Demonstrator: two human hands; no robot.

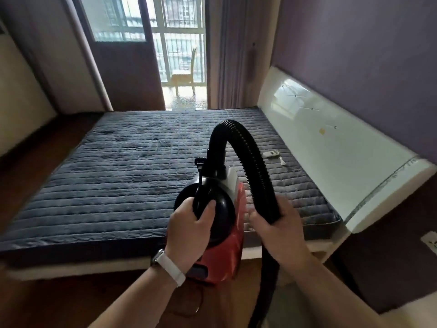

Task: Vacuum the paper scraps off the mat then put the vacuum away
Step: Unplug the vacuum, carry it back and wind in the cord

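Head view: the left hand (189, 226) curls round the black handle on top of the vacuum (224, 223) and carries its red body in the air over the near edge of the mat (113, 176), toward the near right corner. The right hand (279, 233) clasps the hose (238, 140) partway along, fingers wrapped round it. The hose arches up from the vacuum's top and down through that hand, and its lower end drops out of sight below. Splitting the load this way likely leaves one hand to bear the weight and the other to steer the hose end.

Pale flecks on the mat between the two hands may be scraps, but they are too blurred to tell. A remote (271, 154) lies at the far right edge, by the headboard (343, 162).

The vacuum's body is the only container. It is opaque, so what it holds cannot be seen. By the look of things, cleaning of the mat is not yet under way.
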